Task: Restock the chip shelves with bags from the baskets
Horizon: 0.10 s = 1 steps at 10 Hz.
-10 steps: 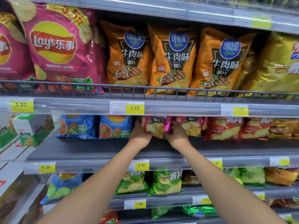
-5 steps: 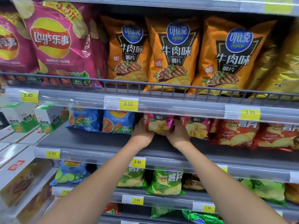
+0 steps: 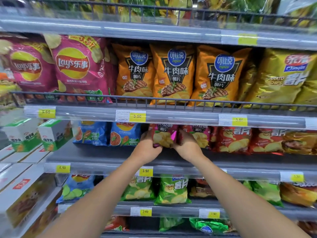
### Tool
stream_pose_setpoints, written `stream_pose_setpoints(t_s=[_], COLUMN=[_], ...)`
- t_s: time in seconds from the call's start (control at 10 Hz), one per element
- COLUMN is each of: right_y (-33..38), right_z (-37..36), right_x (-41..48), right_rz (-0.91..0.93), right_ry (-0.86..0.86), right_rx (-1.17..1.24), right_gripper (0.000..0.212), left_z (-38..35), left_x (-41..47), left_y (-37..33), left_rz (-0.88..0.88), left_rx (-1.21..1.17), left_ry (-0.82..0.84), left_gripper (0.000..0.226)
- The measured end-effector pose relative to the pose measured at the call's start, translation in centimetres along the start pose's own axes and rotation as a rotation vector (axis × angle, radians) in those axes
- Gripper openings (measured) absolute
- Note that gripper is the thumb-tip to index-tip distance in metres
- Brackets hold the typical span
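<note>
We see two hands on one small purple-red chip bag (image 3: 163, 137). The left hand (image 3: 147, 149) has its fingers curled round the bag's left side, and the right hand (image 3: 187, 146) grips its right side. The bag is at the back of the grey middle shelf (image 3: 103, 156), between two blue bags (image 3: 124, 134) and a second purple-red bag (image 3: 199, 134), and on the shelf above we count three orange bags (image 3: 173, 73) and two pink bags (image 3: 77, 66).

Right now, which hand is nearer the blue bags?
Left. The left hand grips the pink bag on its left edge, beside the blue bags; the right hand grips its right edge, farther off.
</note>
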State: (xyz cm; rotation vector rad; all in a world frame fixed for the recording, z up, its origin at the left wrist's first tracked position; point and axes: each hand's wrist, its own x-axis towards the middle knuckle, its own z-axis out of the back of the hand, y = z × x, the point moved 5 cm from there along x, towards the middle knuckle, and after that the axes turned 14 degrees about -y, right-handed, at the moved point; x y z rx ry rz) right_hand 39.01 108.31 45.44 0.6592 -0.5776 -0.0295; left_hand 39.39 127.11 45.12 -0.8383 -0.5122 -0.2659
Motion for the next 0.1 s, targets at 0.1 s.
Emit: stream_pose_setpoints(t_s=[0.1], right_y=[0.62], right_z=[2.10], right_x=[-2.15], right_rz=[-0.003], right_ry=[-0.042], right_rx=[-0.098], right_gripper=[0.048], left_z=[1.63], left_x=[-2.05], left_y=[-1.23], left_rz=[-0.078], left_rx=[0.141], left_ry=[0.078], left_gripper=[0.078])
